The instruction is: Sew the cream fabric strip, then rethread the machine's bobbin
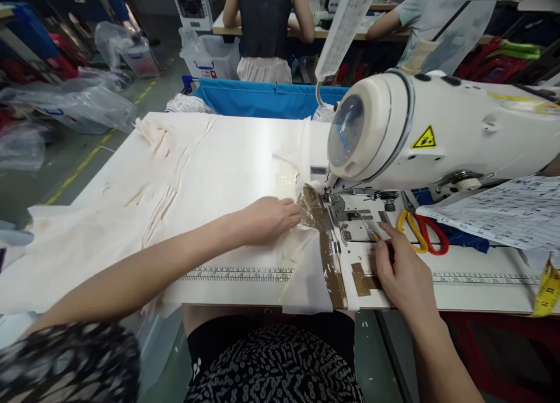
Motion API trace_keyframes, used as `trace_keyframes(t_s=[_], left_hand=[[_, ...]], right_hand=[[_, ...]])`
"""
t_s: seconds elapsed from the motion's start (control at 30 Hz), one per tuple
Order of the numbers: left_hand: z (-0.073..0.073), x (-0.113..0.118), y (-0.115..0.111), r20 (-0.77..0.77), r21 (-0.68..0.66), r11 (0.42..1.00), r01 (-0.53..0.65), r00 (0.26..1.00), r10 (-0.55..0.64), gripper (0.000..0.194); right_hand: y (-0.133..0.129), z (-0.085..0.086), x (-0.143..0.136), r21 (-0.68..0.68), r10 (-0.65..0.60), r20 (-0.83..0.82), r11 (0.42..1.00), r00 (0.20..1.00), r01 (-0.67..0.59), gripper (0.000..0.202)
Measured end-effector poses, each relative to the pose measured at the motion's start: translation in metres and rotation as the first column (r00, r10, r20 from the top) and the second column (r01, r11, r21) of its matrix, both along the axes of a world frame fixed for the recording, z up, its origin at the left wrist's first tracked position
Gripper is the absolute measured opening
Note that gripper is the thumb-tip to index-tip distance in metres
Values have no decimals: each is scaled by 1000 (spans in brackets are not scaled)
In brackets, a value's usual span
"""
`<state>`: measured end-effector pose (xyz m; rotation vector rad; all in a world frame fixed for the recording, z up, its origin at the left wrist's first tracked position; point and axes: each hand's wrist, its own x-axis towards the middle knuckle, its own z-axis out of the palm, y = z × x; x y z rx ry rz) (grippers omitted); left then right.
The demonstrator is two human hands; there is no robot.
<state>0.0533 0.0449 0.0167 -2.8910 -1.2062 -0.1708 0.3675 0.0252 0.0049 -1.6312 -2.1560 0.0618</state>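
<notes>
My left hand [273, 219] is closed, its fingertips at the edge of a cream fabric piece [306, 269] beside a strip of brown tape [330, 263]. The fabric lies left of the needle area of a white sewing machine [371, 129]. My right hand [405, 272] is closed around a thin pointed tool [370, 229], whose tip points toward the machine's metal plate [350, 213]. Its exact kind is too small to make out. Right of that hand lie scissors [422, 232] with yellow and red handles.
More cream fabric [166, 199] spreads over the table's left side. A ruler strip [245, 273] runs along the front edge. At right are printed sheets [503, 213] and a yellow measuring tape [546, 289]. A blue cloth bin [262, 100] and two people are beyond the table.
</notes>
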Motion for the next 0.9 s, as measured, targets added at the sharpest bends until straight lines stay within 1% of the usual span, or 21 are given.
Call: trace_keyframes(t_s=[0.07, 0.1, 0.13, 0.17, 0.2, 0.23, 0.27, 0.3, 0.33, 0.37, 0.4, 0.43, 0.47, 0.5, 0.53, 0.6, 0.67, 0.73, 0.77, 0.83, 0.9], left_hand=[[12, -14, -38, -6, -187, 982, -6, 1000, 5, 20], [20, -19, -58, -8, -276, 961, -20, 1000, 19, 17], [28, -24, -77, -4, -365, 931, -23, 1000, 24, 13], [35, -29, -92, -2, -459, 888, -24, 1000, 26, 9], [42, -33, -101, 6, -549, 836, -6, 1000, 12, 9], [47, -38, -103, 44, -623, 782, 25, 999, 3, 13], [50, -43, -98, 90, -663, 747, 52, 996, 11, 18], [52, -48, -85, 139, -668, 740, 73, 990, 29, 23], [50, -52, -67, 179, -632, 772, 69, 982, 60, 28], [47, -55, -44, 208, -547, 837, 16, 971, 117, 32], [42, -57, -19, 241, -428, 901, -70, 952, 188, 36], [36, -59, 6, 281, -289, 939, -184, 922, 268, 40], [30, -59, 31, 319, -164, 942, -293, 888, 332, 43], [23, -59, 52, 343, -67, 926, -372, 863, 372, 46], [16, -59, 70, 313, -24, 923, -385, 874, 373, 48], [3, -59, 93, 185, -25, 924, -381, 907, 379, 53], [-8, -61, 99, 70, -28, 895, -445, 892, 446, 58], [-17, -64, 89, 5, 7, 835, -551, 835, 551, 63], [-20, -66, 79, -11, 34, 797, -602, 798, 603, 64], [-25, -71, 50, -27, 82, 724, -685, 724, 689, 66], [-27, -76, 14, -43, 119, 677, -726, 678, 734, 70]], right_hand=[[5, -5, -5, 60, 12, 94, 998, 995, -17, 39], [6, -8, -8, 93, 7, 149, 995, 989, -21, 38], [6, -10, -11, 127, 0, 201, 992, 980, -26, 37], [5, -12, -13, 154, -2, 243, 987, 970, -36, 36], [4, -13, -14, 175, 3, 275, 983, 962, -53, 36], [3, -14, -15, 190, 9, 294, 979, 956, -68, 36], [1, -15, -16, 195, 16, 305, 978, 952, -79, 37], [0, -15, -16, 192, 20, 308, 978, 951, -82, 37], [-1, -14, -17, 187, 19, 304, 979, 952, -80, 38], [-2, -13, -18, 183, 18, 296, 980, 955, -75, 38], [-3, -10, -19, 176, 22, 281, 981, 959, -75, 39], [-4, -6, -21, 172, 28, 258, 982, 966, -75, 40], [-4, -2, -23, 170, 29, 228, 983, 973, -69, 41], [-3, 4, -25, 168, 14, 196, 985, 981, -47, 42], [-1, 10, -26, 153, -20, 175, 988, 984, -7, 43], [7, 22, -27, 97, -123, 176, 989, 977, 108, 41], [21, 32, -24, 30, -202, 224, 979, 953, 200, 36], [38, 40, -21, -26, -208, 258, 975, 943, 222, 29], [47, 42, -20, -56, -195, 267, 975, 944, 217, 24], [62, 47, -20, -131, -156, 279, 971, 948, 198, 14], [72, 52, -22, -201, -111, 273, 965, 956, 169, 19]])
